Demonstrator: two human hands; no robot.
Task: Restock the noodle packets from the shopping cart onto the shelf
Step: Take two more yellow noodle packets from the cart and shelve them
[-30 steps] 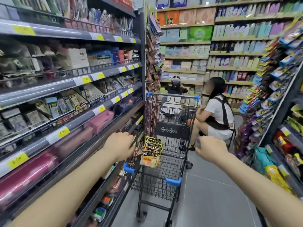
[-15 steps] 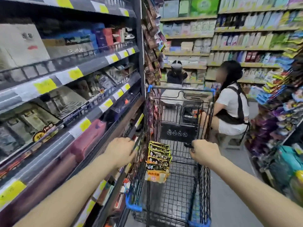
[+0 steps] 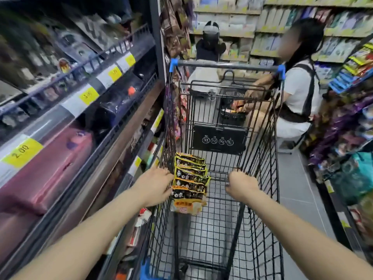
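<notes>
**Head view: both hands at the cart, noodle packets inside**

Head-camera footage was taken looking down an aisle into a black wire shopping cart (image 3: 260, 199) with blue corner caps. A stack of noodle packets (image 3: 189, 182), yellow and black with 1 orange-and-white packet at the near end, was seen standing on edge in the cart basket, against its left wall and about midway along it.

The left hand (image 3: 154, 185) was placed at the left wall of the cart, just beside the packets. Its fingers were curled over the wire rim, though it could not be told whether the fingertips also touched the nearest packet. The right hand (image 3: 241, 185) was closed around the top wire of the right wall of the cart, knuckles up.

The shelf (image 3: 84, 98) on the left was seen close beside the cart, fitted with wire guard rails and yellow price tags; its goods were blurred, with pink packages visible on a lower tier. Beyond the cart handle (image 3: 226, 64), a seated person (image 3: 298, 93) in a white top was seen with a dark basket (image 3: 232, 112) of goods. More stocked shelving (image 3: 347, 122) was seen on the right.
</notes>
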